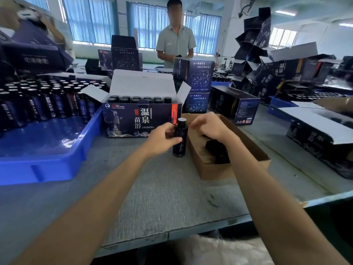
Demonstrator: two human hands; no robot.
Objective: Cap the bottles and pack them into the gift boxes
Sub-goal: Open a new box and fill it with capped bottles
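A small dark bottle (pixel 180 139) with a black cap stands upright on the grey table. My left hand (pixel 162 137) grips its body from the left. My right hand (pixel 207 126) hovers just to the bottle's right, over a brown cardboard tray (pixel 214 170) of black caps (pixel 217 150), fingers loosely curled and holding nothing that I can see. Behind the bottle stands an open dark-blue gift box (pixel 141 119), its flaps raised, with capped bottles in rows inside.
A blue plastic bin (pixel 47 150) at the left holds several uncapped dark bottles (pixel 47 100). Closed and stacked gift boxes (pixel 234 106) crowd the back and right. A person (pixel 174 41) stands across the table. The table's front edge runs below my forearms.
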